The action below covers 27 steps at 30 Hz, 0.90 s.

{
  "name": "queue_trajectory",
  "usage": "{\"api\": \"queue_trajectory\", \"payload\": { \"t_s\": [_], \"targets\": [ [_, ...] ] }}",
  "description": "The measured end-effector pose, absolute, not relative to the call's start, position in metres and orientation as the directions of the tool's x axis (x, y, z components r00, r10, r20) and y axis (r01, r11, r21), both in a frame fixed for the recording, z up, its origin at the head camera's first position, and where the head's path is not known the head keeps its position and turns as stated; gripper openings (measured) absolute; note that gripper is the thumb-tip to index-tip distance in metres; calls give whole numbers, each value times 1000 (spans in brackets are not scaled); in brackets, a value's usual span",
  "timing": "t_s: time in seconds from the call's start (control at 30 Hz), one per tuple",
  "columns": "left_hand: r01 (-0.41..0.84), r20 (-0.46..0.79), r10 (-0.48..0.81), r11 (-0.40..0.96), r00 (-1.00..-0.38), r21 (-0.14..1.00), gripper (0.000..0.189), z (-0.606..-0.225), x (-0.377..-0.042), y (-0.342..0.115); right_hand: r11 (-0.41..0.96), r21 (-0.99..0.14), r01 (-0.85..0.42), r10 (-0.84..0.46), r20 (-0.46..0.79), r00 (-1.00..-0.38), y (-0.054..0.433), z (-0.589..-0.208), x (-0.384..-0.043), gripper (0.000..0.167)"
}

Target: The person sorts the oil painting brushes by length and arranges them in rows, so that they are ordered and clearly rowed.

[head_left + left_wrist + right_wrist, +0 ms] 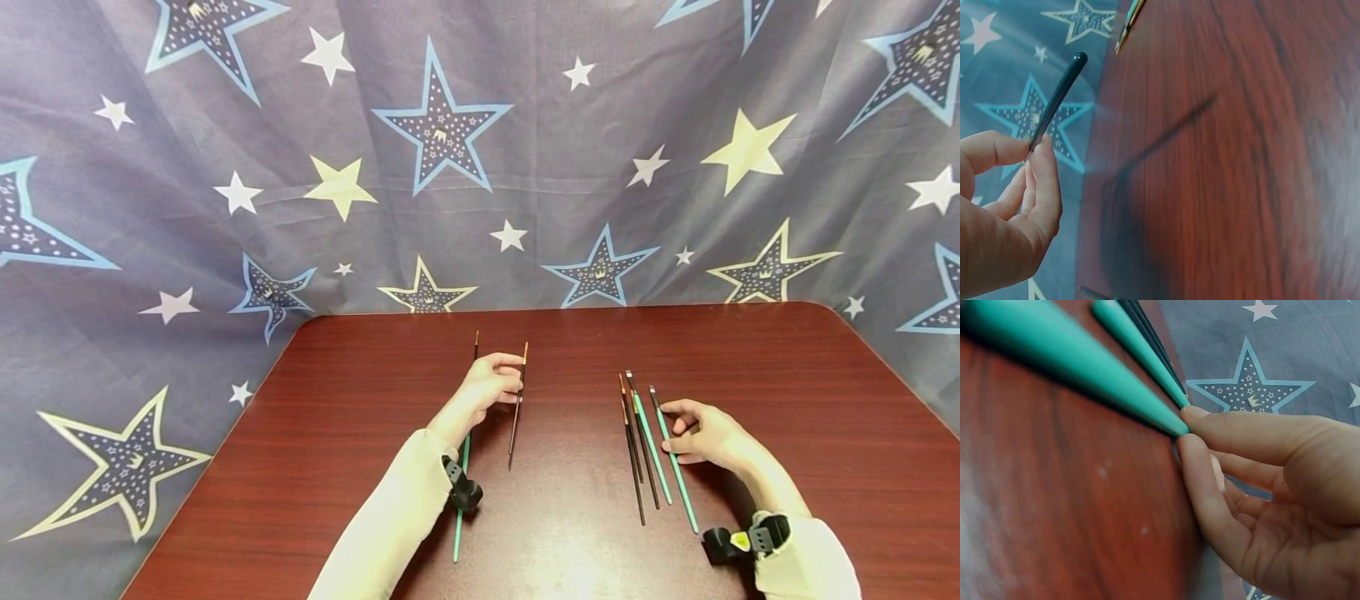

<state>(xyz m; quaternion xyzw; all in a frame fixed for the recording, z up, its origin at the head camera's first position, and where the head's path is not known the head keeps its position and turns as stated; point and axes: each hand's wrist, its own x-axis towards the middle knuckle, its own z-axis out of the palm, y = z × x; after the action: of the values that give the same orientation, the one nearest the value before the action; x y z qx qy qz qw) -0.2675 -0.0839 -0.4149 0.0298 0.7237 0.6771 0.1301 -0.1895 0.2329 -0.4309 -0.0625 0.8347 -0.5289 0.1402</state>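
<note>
pinched between the thumb and the fingers, one brush is in each hand. the left hand (491, 387) grasps a dark-handled brush (514, 433) near its middle, with the bristle end directed away from the person. its shadow falls apart from it in the left wrist view, so this brush seems lifted above the table (337, 433). such a light grip probably suits a thin, round handle, which could roll or turn if it was taken loosely.

the right hand (705, 433) grasps a teal-handled brush (678, 475) by its upper part; whether it touches the table, i cannot tell. just beside it, on the side of the left hand, lie another teal brush (651, 442) and several thin dark brushes (633, 467), almost parallel, maybe arranged so that the handles point to the person.

under the left forearm there is a further teal handle (458, 533), partly hidden by the arm and the wrist camera (463, 490).

about containers, i see none in these views: the brushes which are not held lie directly on the table. behind it hangs a grey cloth (525, 183) with stars.
</note>
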Motion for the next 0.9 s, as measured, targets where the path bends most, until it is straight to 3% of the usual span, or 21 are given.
{"api": "queue_trajectory", "payload": {
  "t_s": [0.9],
  "targets": [
    [-168, -171, 28, 91, -985, 982, 46, -418, -295, -140, 434, -900, 31, -259, -157, -953, 234, -434, -190, 60]
  ]
}}
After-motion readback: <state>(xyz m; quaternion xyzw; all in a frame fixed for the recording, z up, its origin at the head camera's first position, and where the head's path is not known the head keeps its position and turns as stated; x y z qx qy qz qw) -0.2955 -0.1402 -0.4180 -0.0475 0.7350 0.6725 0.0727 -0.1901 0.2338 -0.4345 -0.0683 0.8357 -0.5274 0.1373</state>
